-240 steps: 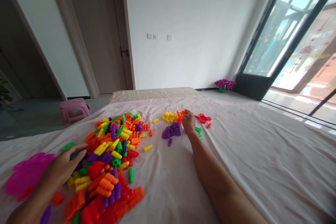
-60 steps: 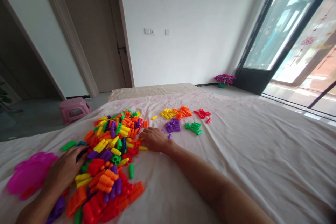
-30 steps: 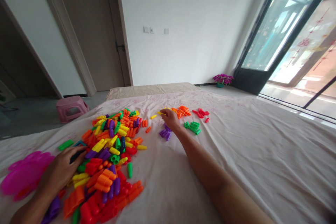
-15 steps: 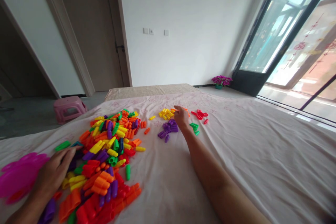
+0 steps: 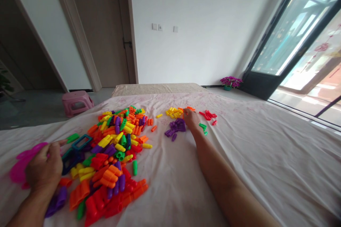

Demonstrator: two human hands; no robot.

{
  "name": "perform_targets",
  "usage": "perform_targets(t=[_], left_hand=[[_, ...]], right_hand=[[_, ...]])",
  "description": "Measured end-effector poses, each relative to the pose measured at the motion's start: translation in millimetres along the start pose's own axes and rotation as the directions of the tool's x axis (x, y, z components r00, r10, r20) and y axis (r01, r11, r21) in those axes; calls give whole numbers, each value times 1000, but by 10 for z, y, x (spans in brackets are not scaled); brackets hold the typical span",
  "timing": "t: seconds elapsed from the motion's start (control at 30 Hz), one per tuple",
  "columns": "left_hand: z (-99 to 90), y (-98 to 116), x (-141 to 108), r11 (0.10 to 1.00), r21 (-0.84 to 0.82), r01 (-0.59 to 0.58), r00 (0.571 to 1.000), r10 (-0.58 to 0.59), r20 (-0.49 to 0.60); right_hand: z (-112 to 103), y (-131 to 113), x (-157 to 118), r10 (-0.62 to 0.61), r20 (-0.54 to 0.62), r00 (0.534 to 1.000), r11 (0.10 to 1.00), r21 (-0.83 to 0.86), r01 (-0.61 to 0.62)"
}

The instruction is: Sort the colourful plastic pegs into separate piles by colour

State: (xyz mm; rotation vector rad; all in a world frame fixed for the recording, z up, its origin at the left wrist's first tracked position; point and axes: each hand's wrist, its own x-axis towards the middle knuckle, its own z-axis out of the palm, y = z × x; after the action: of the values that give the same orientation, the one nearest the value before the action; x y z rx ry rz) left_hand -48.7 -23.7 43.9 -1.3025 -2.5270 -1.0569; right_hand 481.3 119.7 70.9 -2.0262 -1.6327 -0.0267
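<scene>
My right hand [image 5: 190, 119] is closed and reaches down among the small sorted groups, its fingertips at the orange blocks [image 5: 190, 108]. Whatever its fingers hold is hidden. Beside it lie purple blocks [image 5: 177, 126], yellow blocks [image 5: 174, 112] and green blocks [image 5: 203, 127]. My left hand [image 5: 45, 165], fingers curled, is at the left of a big mixed pile of plastic tube blocks [image 5: 113, 142], over a pink plastic piece [image 5: 22, 163]. I cannot make out what is in it. A dark blue square frame [image 5: 82, 142] lies close to that hand.
Red blocks [image 5: 208, 115] lie right of the other groups. A pale floral cloth [image 5: 255, 159] covers the table. Beyond its left edge stands a pink stool [image 5: 77, 103]. Purple flowers [image 5: 230, 81] stand by the glass door, and a brown door [image 5: 98, 28] is at the back left.
My left hand has drawn back from the pile toward the pink piece, and its fingers have curled. My right hand's index finger has dropped toward the orange blocks. The view has shifted slightly right.
</scene>
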Motion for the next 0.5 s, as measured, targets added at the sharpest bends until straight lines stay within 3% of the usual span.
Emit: perform_targets(t=[0.17, 0.5], left_hand=[[-46, 157, -32, 996, -87, 21, 999, -18, 28], [3, 144, -4, 995, -83, 61, 996, -56, 64]], right_hand=[[56, 9, 18, -68, 87, 994, 991, -106, 77], [19, 92, 328, -64, 197, 978, 971, -212, 107]])
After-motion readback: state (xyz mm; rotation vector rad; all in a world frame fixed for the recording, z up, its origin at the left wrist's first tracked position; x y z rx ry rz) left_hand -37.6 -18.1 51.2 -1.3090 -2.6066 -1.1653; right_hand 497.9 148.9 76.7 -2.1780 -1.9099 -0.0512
